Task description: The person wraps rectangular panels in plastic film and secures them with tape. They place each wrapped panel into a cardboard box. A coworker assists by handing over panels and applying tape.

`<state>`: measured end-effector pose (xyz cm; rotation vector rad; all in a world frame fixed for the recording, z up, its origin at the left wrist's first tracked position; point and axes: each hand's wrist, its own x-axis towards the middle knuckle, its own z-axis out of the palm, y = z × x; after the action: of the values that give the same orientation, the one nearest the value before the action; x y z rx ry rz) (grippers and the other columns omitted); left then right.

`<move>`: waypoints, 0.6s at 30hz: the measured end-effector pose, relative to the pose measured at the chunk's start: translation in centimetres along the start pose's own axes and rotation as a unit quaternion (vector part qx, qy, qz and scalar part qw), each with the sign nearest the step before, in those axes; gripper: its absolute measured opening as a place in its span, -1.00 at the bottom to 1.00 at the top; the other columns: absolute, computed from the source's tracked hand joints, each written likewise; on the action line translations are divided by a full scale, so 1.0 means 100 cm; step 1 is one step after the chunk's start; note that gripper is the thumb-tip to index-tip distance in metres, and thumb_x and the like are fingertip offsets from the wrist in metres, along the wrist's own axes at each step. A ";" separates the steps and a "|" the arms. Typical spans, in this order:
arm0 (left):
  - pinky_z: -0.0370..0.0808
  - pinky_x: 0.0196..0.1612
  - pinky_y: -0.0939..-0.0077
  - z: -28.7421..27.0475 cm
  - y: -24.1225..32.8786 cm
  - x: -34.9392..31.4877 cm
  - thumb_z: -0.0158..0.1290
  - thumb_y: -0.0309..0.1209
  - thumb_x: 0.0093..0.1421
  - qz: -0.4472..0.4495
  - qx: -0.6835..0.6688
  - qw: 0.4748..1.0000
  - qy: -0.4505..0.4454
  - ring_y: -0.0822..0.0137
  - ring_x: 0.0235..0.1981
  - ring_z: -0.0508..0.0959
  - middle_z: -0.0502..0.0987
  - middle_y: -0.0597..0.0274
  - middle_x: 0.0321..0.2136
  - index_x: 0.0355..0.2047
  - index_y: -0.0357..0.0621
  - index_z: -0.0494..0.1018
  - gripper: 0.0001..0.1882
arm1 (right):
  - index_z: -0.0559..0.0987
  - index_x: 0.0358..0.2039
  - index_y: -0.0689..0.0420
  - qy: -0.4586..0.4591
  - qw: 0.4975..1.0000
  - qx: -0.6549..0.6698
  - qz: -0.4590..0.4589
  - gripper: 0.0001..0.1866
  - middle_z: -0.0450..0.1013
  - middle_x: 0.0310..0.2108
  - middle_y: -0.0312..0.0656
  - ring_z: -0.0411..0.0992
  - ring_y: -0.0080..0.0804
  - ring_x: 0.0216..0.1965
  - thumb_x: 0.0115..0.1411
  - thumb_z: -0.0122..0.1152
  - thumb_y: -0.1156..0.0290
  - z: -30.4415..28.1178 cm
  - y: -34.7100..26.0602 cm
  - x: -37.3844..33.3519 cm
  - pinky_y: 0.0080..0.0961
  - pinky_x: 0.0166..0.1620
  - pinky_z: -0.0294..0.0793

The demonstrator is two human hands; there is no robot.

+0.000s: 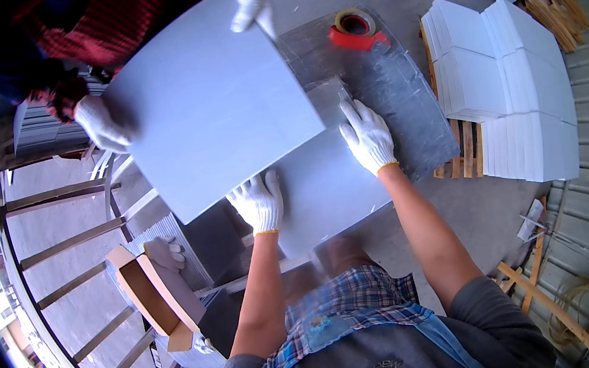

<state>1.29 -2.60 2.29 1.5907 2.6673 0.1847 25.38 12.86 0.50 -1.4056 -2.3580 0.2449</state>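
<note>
A large pale grey flat sheet is held by a co-worker's two white-gloved hands, at its left and far edges. Partly beneath it lies a second grey sheet on a dark, scuffed work table. My left hand, in a white knit glove, is at the near edge of the upper sheet, thumb apart and fingertips partly hidden by that edge. Fingers outstretched, my gloved right hand rests at the right side of the lower sheet.
A red tape dispenser with a tape roll sits at the table's far end. On the right, white sheets are stacked on wooden pallets. An open cardboard box and a loose glove are at lower left, beside a slatted metal frame.
</note>
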 end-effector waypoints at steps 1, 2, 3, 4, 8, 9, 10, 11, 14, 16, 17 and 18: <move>0.10 0.36 -0.16 0.005 -0.009 -0.009 -0.02 0.03 0.32 -0.006 -0.022 0.999 0.026 -0.22 0.25 0.32 0.43 -0.19 0.17 0.11 -0.20 0.48 -0.42 | 0.42 0.27 -0.03 -0.001 1.000 -0.004 -0.001 -0.46 0.40 0.16 0.06 0.40 0.02 0.12 0.32 0.11 0.10 -0.001 0.000 0.002 -0.09 0.14 0.38; 0.12 0.34 -0.16 0.015 -0.019 -0.021 -0.02 0.00 0.32 -0.012 -0.044 0.998 0.051 -0.21 0.23 0.34 0.45 -0.18 0.15 0.09 -0.20 0.49 -0.44 | 0.43 0.26 -0.02 0.006 1.000 0.006 -0.009 -0.47 0.42 0.15 0.06 0.41 0.01 0.11 0.32 0.11 0.12 -0.001 0.000 0.003 -0.09 0.14 0.38; 0.14 0.33 -0.15 0.021 -0.026 -0.031 -0.02 -0.02 0.33 -0.017 -0.067 0.995 0.077 -0.20 0.20 0.37 0.47 -0.18 0.12 0.07 -0.21 0.50 -0.47 | 0.44 0.26 0.00 0.014 1.000 0.015 -0.018 -0.48 0.44 0.13 0.06 0.42 0.01 0.11 0.32 0.11 0.13 0.001 0.003 0.002 -0.09 0.14 0.38; 0.27 0.25 -0.07 0.023 -0.031 -0.038 -0.04 -0.07 0.35 -0.015 -0.079 0.995 0.062 -0.20 0.15 0.40 0.50 -0.15 0.09 0.07 -0.21 0.50 -0.50 | 0.45 0.25 0.01 0.022 0.999 0.023 -0.026 -0.49 0.45 0.12 0.06 0.42 0.01 0.11 0.32 0.11 0.15 0.002 0.008 0.002 -0.09 0.15 0.39; 0.45 0.11 0.10 0.039 -0.045 -0.061 -0.10 -0.13 0.41 -0.173 -0.165 0.958 -0.162 -0.18 0.13 0.44 0.49 -0.10 0.13 0.12 -0.21 0.47 -0.53 | 0.48 0.20 0.15 0.043 0.979 0.199 -0.029 -0.56 0.50 0.09 0.08 0.46 0.01 0.11 0.34 0.10 0.32 0.016 0.036 -0.001 -0.20 0.21 0.38; 0.47 0.10 0.14 0.042 -0.049 -0.064 -0.10 -0.15 0.41 -0.153 -0.225 0.948 -0.165 -0.12 0.11 0.46 0.50 -0.07 0.12 0.13 -0.22 0.46 -0.54 | 0.49 0.20 0.16 0.035 0.974 0.221 -0.019 -0.57 0.51 0.08 0.05 0.46 -0.04 0.10 0.35 0.10 0.33 0.017 0.039 -0.001 -0.23 0.21 0.38; 0.49 0.08 0.17 0.050 -0.058 -0.069 -0.09 -0.17 0.42 -0.131 -0.284 0.935 -0.167 -0.06 0.09 0.48 0.51 -0.03 0.10 0.14 -0.22 0.45 -0.55 | 0.50 0.20 0.16 0.018 0.965 0.262 -0.005 -0.57 0.51 0.08 0.02 0.46 -0.09 0.09 0.35 0.09 0.35 0.019 0.042 0.000 -0.27 0.20 0.39; 0.50 0.06 0.21 0.059 -0.068 -0.073 -0.08 -0.20 0.42 -0.108 -0.343 0.918 -0.168 0.00 0.07 0.49 0.52 0.00 0.09 0.14 -0.23 0.44 -0.56 | 0.50 0.20 0.17 -0.003 0.951 0.308 0.020 -0.58 0.51 0.08 -0.01 0.46 -0.15 0.08 0.36 0.08 0.36 0.020 0.045 -0.001 -0.30 0.19 0.39; 0.55 0.01 0.31 0.089 -0.104 -0.080 -0.06 -0.26 0.44 -0.030 -0.505 0.846 -0.166 0.18 0.00 0.54 0.54 0.11 0.04 0.16 -0.25 0.42 -0.60 | 0.52 0.19 0.18 -0.080 0.813 0.554 0.158 -0.61 0.53 0.07 -0.09 0.46 -0.30 0.05 0.38 0.06 0.40 0.033 0.057 -0.003 -0.40 0.16 0.40; 0.58 -0.07 0.44 0.082 -0.112 -0.075 -0.06 -0.35 0.45 -0.007 -0.612 0.757 -0.227 0.35 -0.08 0.56 0.56 0.18 -0.05 0.10 -0.25 0.44 -0.69 | 0.53 0.18 0.18 -0.143 0.585 0.763 0.234 -0.62 0.53 0.06 -0.15 0.47 -0.40 0.03 0.40 0.05 0.43 0.032 0.067 0.000 -0.47 0.15 0.41; 0.58 -0.08 0.44 0.090 -0.118 -0.070 -0.08 -0.36 0.46 -0.005 -0.603 0.765 -0.228 0.37 -0.09 0.57 0.56 0.20 -0.07 0.09 -0.24 0.45 -0.70 | 0.47 0.25 0.19 -0.137 0.789 0.544 0.251 -0.56 0.54 0.03 -0.21 0.43 -0.52 -0.01 0.43 0.09 0.32 0.026 0.063 0.001 -0.55 0.12 0.38; 0.58 -0.09 0.44 0.106 -0.134 -0.077 -0.09 -0.36 0.46 -0.014 -0.594 0.774 -0.221 0.39 -0.11 0.57 0.56 0.22 -0.09 0.07 -0.24 0.45 -0.71 | 0.47 0.25 0.20 -0.154 0.815 0.507 0.234 -0.55 0.54 0.05 -0.19 0.43 -0.51 0.02 0.41 0.09 0.32 0.009 0.045 0.010 -0.54 0.13 0.38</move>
<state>-5.83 -14.71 -10.04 0.9362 1.5242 1.0657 28.25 15.91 -1.61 -1.3385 -1.4965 1.6751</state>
